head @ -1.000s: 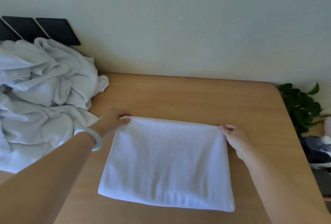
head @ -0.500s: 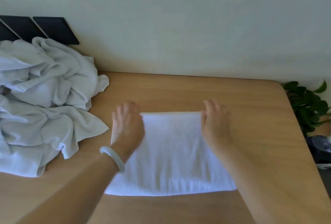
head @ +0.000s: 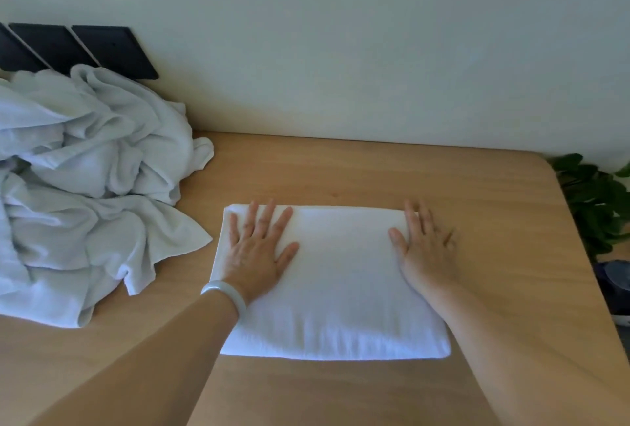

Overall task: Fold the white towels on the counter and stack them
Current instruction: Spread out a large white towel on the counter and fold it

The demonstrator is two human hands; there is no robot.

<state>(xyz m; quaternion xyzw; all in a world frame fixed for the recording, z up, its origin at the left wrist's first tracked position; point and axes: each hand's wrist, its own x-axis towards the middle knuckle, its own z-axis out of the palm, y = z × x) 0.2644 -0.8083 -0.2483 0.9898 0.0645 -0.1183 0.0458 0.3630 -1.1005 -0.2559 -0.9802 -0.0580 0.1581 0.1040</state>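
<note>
**Wooden table (head: pixel 341 170) bore one folded towel (head: pixel 341 289) under two flat palms**

Light wood filled the near foreground, and two bare forearms reached over it from the bottom of the view. A pale bangle (head: pixel 226 292) circled the left wrist.

Past the forearms, the folded towel lay as a neat white rectangle in the middle of the table, its long edges running left to right and bare wood showing beyond its far edge. The left hand (head: pixel 255 248) lay palm down on the far left part of the cloth, fingers straight and spread, the tips nearly at the far edge. The right hand (head: pixel 422 248) lay palm down over the far right edge, with the thumb out on the cloth and the other fingers straight. The grip of each hand was apart, with nothing pinched or curled round, and both only pressed on the towel.

On the left side of the table a heap of towels (head: pixel 85 187) sat white, crumpled and unfolded. One loose corner reached to just beside the folded towel's left edge.

Farther back, a plain pale wall (head: pixel 375 50) met the table's far edge. Dark panels (head: pixel 102 47) sat against it at far left, above the heap. Off the right end of the table a leafy green plant (head: pixel 596 200) showed lower down, with something dark below it, too unclear to name
</note>
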